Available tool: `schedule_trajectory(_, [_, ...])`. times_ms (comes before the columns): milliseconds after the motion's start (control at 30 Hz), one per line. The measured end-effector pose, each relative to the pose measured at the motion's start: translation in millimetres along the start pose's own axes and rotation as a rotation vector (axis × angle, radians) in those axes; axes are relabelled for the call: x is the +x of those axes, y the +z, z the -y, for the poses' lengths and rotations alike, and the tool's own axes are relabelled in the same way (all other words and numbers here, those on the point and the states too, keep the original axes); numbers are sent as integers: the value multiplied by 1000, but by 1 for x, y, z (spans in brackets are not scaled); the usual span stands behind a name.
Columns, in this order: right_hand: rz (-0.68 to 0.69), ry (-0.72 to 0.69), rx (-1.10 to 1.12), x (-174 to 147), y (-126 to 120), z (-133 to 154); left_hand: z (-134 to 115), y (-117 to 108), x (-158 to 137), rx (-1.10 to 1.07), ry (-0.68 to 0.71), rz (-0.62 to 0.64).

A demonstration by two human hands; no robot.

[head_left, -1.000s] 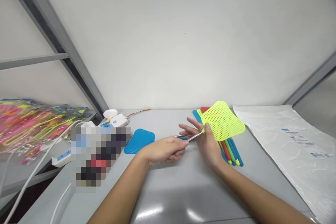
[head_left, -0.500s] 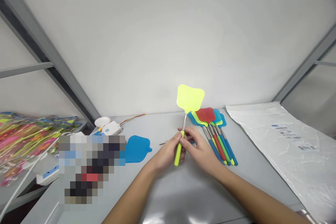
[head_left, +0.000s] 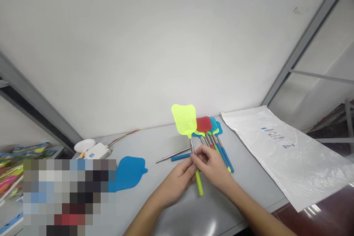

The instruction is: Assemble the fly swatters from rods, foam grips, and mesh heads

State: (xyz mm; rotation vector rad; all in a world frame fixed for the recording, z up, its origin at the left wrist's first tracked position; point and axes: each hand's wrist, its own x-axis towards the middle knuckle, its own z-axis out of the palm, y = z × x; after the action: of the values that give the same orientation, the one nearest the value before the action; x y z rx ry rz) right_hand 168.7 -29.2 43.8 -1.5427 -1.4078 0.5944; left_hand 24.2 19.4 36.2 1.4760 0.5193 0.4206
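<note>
A yellow-green fly swatter (head_left: 184, 120) stands upright before me, tilted slightly left, its mesh head at the top. My right hand (head_left: 212, 164) pinches it where the metal shaft meets the green handle. Just below, my left hand (head_left: 181, 179) is closed round the same handle, with some fingers hidden behind it. Behind my hands lie a thin metal rod (head_left: 168, 156) and a blue handle (head_left: 180, 157). To the left a loose blue swatter head (head_left: 129, 171) lies flat. Several fly swatters (head_left: 204, 124) in red, blue and green are piled behind my right hand.
A white plastic mailer bag (head_left: 265, 143) with a printed label covers the table's right side and overhangs its edge. At the back left sit a white device (head_left: 97, 152) with coloured wires and a white oval piece (head_left: 84, 145). Bagged colourful items (head_left: 16, 169) lie farther left; a blurred patch hides the front left.
The view has turned to the right. The yellow-green swatter has swung from leaning right to leaning left, and its head has rotated. The blue handle and more of the metal rod now show.
</note>
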Motion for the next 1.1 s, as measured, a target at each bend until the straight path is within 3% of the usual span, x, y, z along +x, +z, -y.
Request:
schedule_trajectory(167, [-93, 40, -157, 15, -44, -5, -6, 2, -4, 318, 15, -54])
schedule_trajectory(267, [-188, 95, -406, 31, -74, -20, -5, -2, -4, 559, 65, -111])
schedule_trajectory(367, [-174, 121, -516, 46, -88, -38, -1, -5, -3, 716, 117, -128])
schedule_trajectory(767, [-26, 206, -657, 59, -78, -68, 15, -17, 4, 844, 245, -225])
schedule_trajectory(900, [-28, 205, -691, 60, -76, -75, 8, -2, 17, 992, 281, -148])
schedule_trajectory(1000, [-22, 193, -706, 59, -75, -79, 3, 16, 40, 1134, 337, -54])
schedule_trajectory(1100, [-2, 184, -709, 58, -76, -82, 3, 29, 65, 1217, 410, -38])
